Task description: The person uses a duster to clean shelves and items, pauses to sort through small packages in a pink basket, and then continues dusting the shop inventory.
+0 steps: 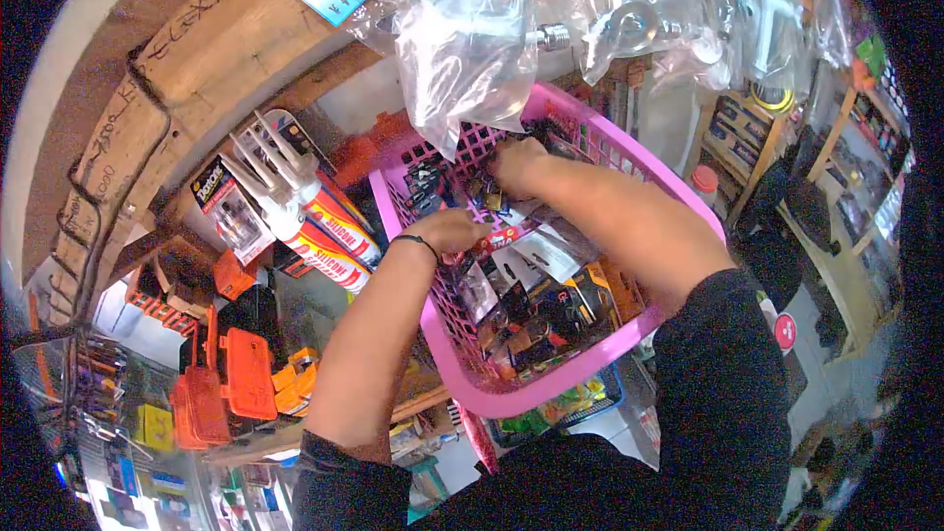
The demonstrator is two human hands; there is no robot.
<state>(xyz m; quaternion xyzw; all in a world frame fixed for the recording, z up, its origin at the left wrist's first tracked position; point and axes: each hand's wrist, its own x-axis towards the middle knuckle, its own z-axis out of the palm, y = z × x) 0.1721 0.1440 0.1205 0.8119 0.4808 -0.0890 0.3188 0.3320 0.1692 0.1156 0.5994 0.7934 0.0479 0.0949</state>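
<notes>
A pink plastic basket [501, 401] full of small packaged goods stands in front of me. My left hand [447, 231], with a dark band at the wrist, is inside it, its fingers closed at a red-labelled packet [500, 239]. Farther back in the basket, my right hand [518, 165] is bent down among small dark and brassy items [489, 195]; its fingertips are hidden. A white card packet [551, 254] lies between my forearms, and black and yellow packages [580, 300] fill the near part.
Clear plastic bags [462, 39] hang over the basket's far side. Silicone tubes [329, 251] stand to the left, near an open orange case [246, 374]. A wooden beam [216, 29] with handwriting crosses the upper left. Wooden racks [737, 143] stand at the right.
</notes>
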